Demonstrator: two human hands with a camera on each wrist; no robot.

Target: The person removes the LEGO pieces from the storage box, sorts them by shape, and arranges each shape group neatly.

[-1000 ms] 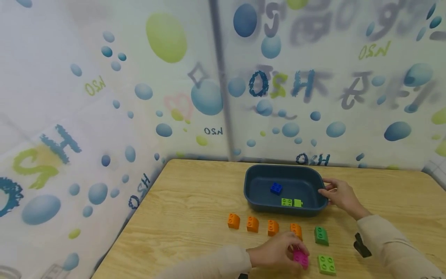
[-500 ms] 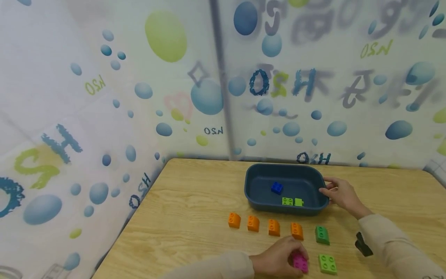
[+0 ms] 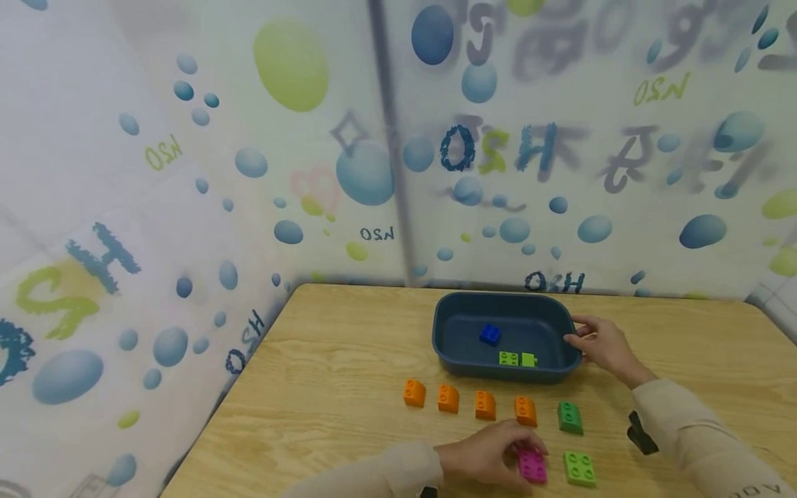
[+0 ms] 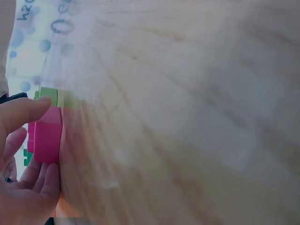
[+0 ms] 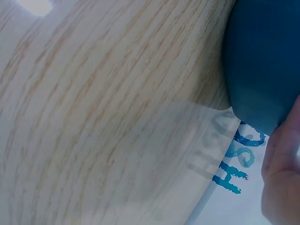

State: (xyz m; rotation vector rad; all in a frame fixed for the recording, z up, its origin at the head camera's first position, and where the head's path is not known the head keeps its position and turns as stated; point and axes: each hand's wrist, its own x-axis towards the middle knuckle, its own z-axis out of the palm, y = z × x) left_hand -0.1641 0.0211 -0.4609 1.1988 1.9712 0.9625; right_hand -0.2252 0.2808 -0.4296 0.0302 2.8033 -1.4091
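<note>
I see little change since a second ago: my left hand (image 3: 492, 453) still pinches the magenta brick (image 3: 532, 465) just left of the lime brick (image 3: 580, 468), my right hand (image 3: 600, 346) still gripping the blue tub's (image 3: 454, 325) rim.

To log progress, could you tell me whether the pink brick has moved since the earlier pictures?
No: the pink brick lies left of the green flat brick, as before, with the left hand on it.

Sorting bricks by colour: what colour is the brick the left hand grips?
Pink brick; clearest in the head view.
</note>
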